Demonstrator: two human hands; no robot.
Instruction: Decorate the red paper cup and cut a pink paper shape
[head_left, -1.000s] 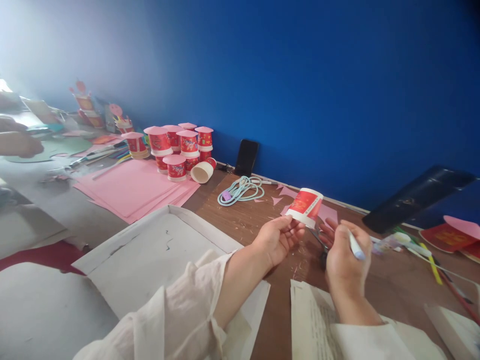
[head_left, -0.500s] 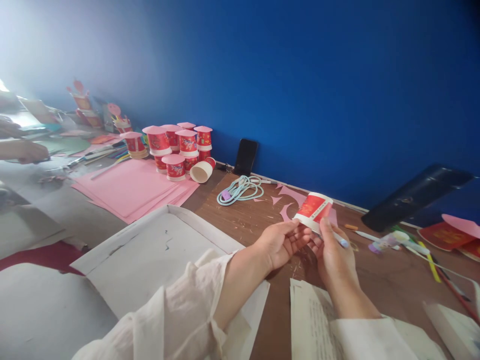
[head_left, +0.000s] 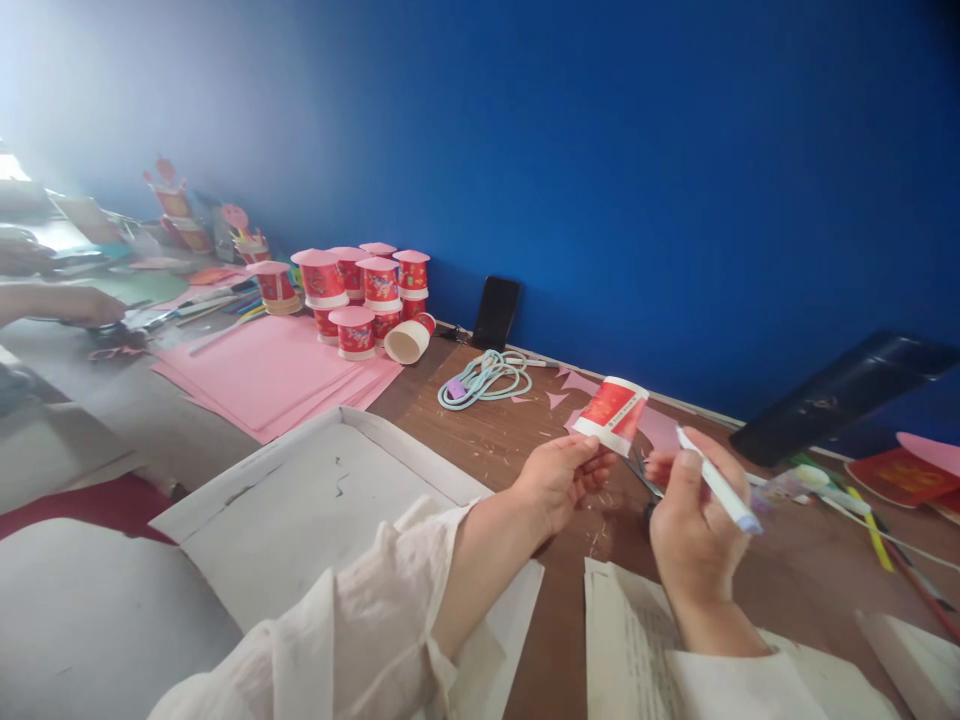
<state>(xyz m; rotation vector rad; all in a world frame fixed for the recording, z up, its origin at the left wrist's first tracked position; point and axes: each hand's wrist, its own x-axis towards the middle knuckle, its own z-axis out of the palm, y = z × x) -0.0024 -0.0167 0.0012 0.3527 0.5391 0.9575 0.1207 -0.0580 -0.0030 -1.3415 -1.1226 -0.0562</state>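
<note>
Your left hand (head_left: 556, 482) pinches the cup (head_left: 611, 408) — likely light, crushable, best held at lower band (head_left: 602, 433) — towards worktop's (head_left: 469, 432) far edge, right hand (head_left: 697, 525) clasping marker (head_left: 721, 488)

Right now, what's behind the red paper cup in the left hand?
Behind the red paper cup in the left hand, pink paper offcuts show to either side on the brown tabletop, with the blue wall beyond. What the cup covers cannot be seen.

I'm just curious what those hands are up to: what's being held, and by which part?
The left grip holds a red paper cup by its white lower edge. The right grip holds a white pen by its shaft.
</note>
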